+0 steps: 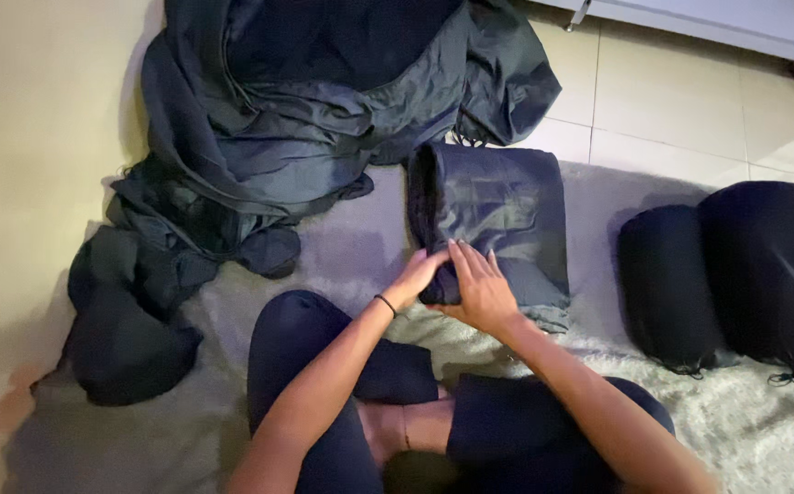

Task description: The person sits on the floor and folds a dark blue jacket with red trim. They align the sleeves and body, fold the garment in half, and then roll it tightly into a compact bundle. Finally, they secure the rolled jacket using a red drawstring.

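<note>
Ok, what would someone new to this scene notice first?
Both hands, left and right, press on a folded dark cloth lying on the shaggy rug at centre. A big crumpled dark heap sprawls at upper left, and two packed dark rolls lie side by side at right.

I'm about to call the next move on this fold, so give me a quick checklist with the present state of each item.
1. Both hands on the folded dark shiny fabric bundle: ok; left hand grips its near corner, right hand lies flat on top.
2. Bundle resting on the grey shaggy rug: ok.
3. Bundle edges squared: cannot tell; its near right edge looks uneven.
4. Loose heap of dark crumpled fabric apart from the bundle: cannot tell; they look close at the far edge.
5. Two stuffed dark drawstring sacks apart from the hands: ok.
</note>
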